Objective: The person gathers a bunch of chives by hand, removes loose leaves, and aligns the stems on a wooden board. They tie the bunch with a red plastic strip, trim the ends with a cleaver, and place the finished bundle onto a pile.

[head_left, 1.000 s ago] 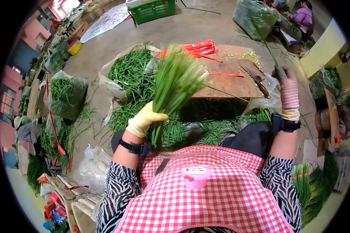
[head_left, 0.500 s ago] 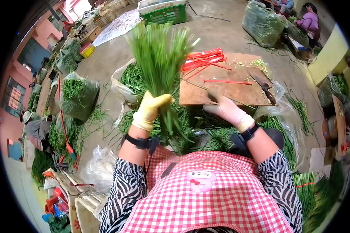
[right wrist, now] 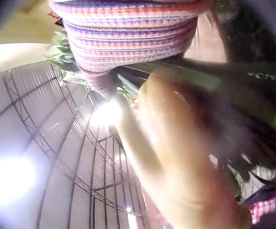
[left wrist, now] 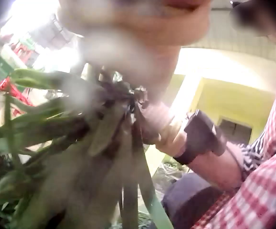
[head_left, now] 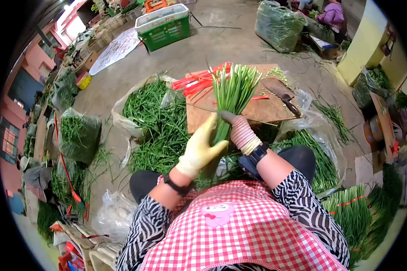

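My left hand [head_left: 199,151] lies flat, fingers straight along the bunch of green stalks [head_left: 233,88] held over the board [head_left: 263,110], my right hand [head_left: 240,131] curls round it; best, I judge, to keep ends level before squeezing tighter.

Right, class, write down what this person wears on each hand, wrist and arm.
The left hand is gloved in pale yellow rubber, the right hand in pink-and-white striped knit. A black strap circles each wrist. Both sleeves are black-and-white zebra print.
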Demonstrator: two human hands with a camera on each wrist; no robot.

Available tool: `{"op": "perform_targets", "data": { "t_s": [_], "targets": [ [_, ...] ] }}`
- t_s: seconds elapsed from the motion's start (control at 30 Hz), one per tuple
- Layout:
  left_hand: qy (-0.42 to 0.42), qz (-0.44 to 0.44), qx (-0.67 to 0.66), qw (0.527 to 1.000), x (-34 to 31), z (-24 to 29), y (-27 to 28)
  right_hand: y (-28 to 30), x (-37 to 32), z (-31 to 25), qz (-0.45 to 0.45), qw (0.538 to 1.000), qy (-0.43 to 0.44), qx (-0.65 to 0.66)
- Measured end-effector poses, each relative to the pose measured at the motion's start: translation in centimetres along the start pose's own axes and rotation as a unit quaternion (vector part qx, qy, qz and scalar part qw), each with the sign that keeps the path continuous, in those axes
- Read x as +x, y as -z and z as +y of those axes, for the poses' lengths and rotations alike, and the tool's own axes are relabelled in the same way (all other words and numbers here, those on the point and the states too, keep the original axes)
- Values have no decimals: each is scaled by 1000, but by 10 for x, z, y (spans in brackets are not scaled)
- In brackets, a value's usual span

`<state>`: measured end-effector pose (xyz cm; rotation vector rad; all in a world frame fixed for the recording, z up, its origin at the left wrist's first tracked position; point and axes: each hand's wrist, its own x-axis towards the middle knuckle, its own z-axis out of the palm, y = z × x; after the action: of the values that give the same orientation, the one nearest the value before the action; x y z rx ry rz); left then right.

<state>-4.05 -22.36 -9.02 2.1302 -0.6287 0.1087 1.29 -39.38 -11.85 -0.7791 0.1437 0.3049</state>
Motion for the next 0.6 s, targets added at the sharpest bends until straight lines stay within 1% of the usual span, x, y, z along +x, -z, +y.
{"op": "perform_targets", "data": {
  "t_s": [0.03, 0.07, 0.1, 0.13, 0.17, 0.2, 0.23, 0.27, 0.33, 0.37, 0.47, 0.5, 0.53, 0.6],
  "targets": [
    [14, 69, -77, 995, -8, -14, 3, 5, -1, -5, -16, 1000, -21, -12],
    [30, 136, -154, 978, -13, -28, 2, 9, -3, -6, -32, 998, -43, -23],
    [52, 179, -286, 940, -8, -30, -1, 4, -8, -3, -46, 997, -63, 14],
    [99, 161, -382, 904, -5, -29, 0, 8, -6, 2, -89, 993, -77, 2],
    [129, 33, -435, 890, -1, -37, 5, 7, -9, 5, -107, 990, -66, -59],
    [155, -94, -480, 858, 2, -50, 8, -1, -12, 7, -127, 983, -54, -120],
    [144, -104, -474, 863, -3, -59, -1, -15, -19, 11, -110, 978, 15, -179],
    [188, -153, -473, 847, -8, -78, -3, -11, -7, 20, -114, 930, 58, -344],
    [164, -264, -387, 868, -5, -67, 13, -12, -2, 24, -173, 886, 122, -413],
    [200, -235, -414, 856, -14, -55, 16, -13, 8, 32, -206, 809, 257, -487],
    [206, -189, -457, 844, -26, -60, 17, -3, 17, 29, -240, 758, 158, -586],
    [197, -182, -467, 842, -28, -63, 18, -22, -1, -3, -350, 500, 172, -773],
    [214, -159, -492, 829, -31, -66, 17, -39, -6, -19, -291, 627, -47, -721],
    [249, -110, -539, 797, -40, -72, 14, -29, -16, -33, -260, 674, 27, -691]
  ]
}}
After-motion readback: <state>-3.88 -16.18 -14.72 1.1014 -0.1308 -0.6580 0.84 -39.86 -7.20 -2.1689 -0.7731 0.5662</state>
